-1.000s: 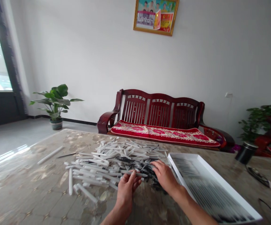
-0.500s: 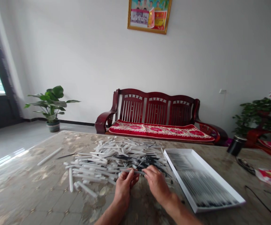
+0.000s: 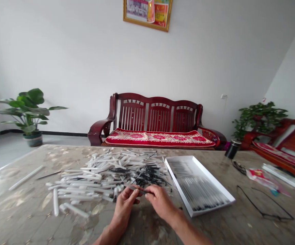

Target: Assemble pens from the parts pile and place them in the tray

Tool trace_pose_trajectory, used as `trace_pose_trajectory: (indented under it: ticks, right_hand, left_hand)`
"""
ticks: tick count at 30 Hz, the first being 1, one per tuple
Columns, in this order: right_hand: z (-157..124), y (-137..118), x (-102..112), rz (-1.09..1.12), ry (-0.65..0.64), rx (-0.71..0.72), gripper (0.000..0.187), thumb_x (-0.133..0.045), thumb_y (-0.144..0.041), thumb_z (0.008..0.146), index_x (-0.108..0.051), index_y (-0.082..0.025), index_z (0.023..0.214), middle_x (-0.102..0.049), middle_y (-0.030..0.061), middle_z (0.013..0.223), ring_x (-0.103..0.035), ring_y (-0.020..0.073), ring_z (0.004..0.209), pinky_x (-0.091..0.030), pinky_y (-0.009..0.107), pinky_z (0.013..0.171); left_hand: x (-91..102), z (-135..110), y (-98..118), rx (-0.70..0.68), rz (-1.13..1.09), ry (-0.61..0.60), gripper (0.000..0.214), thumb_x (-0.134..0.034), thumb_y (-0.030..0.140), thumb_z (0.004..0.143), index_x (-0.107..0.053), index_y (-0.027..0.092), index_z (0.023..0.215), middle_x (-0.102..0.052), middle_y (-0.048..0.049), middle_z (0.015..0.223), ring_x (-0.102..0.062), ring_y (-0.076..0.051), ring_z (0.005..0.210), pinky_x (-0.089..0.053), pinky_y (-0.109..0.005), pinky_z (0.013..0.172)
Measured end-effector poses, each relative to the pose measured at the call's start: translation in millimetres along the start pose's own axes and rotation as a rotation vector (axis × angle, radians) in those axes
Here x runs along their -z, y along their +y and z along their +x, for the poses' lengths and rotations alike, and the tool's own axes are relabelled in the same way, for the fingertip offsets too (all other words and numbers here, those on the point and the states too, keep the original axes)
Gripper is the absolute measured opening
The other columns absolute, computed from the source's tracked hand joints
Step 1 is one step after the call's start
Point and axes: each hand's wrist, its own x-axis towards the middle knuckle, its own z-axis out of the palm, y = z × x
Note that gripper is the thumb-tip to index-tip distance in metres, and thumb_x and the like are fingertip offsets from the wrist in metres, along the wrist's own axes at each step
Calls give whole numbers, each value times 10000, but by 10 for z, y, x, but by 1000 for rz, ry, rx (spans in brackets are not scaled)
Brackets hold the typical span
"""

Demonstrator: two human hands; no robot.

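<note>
A pen [image 3: 142, 192], pale at one end with a dark part near my right fingers, is held between my two hands, low over the table's front. My left hand [image 3: 125, 203] pinches it between thumb and fingers. On its other end my right hand [image 3: 161, 203] closes its fingertips, which partly hide it. Just beyond lies a heap of white pen barrels [image 3: 79, 187], with black pen parts [image 3: 151, 172] gathered at its right side. To the right stands a shallow white box [image 3: 191, 159] holding rows of clear pens [image 3: 203, 192] with dark ends.
The patterned table [image 3: 17, 207] carries a lone white tube [image 3: 25, 178] and a thin dark stick [image 3: 49, 175] at left. At right are a black cylinder [image 3: 232, 149], glasses [image 3: 265, 215], a red packet [image 3: 258, 174] and a white carton [image 3: 281, 176]. A wooden bench [image 3: 160, 114] stands behind.
My view has turned to the right, so everything sits further left. Both hands stay closed on the pen; its angle has changed, now sloping down toward my right hand.
</note>
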Motion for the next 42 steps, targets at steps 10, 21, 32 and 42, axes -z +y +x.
trace_pose_trajectory:
  ticks: [10, 21, 32, 42]
  right_hand:
    - [257, 776, 1416, -725, 255, -179, 230, -556, -240, 870, -736, -281, 1007, -700, 18, 1070, -602, 180, 1025, -431, 258, 901]
    - [791, 1600, 1811, -907, 198, -316, 191, -622, -173, 834, -757, -268, 930, -682, 48, 1034, -588, 203, 1002, -411, 270, 795]
    - [881, 1679, 1744, -862, 261, -308, 292, -513, -118, 860, -726, -226, 1028, -672, 103, 1120, -634, 206, 976, -439, 281, 785]
    - [1174, 475, 567, -610, 22, 52, 265, -496, -201, 902, -714, -240, 1048, -700, 42, 1087, -642, 179, 995, -450, 254, 868]
  left_hand:
    - [-56, 57, -264, 29, 202, -208, 516, -730, 571, 657, -640, 189, 991, -700, -46, 859, -629, -164, 596, -445, -248, 486]
    - [-113, -32, -204, 5, 451, -278, 207, -629, 378, 752, -681, 185, 808, -664, -13, 681, -556, -139, 569, -394, -229, 542]
    - [-140, -105, -123, -114, 781, -357, 209, -566, 198, 755, -753, 224, 843, -711, 1, 744, -603, -168, 699, -411, -234, 672]
    - [-143, -69, -42, -77, 841, -523, 314, -609, 118, 641, -757, 249, 885, -715, 13, 792, -582, -168, 706, -420, -235, 656]
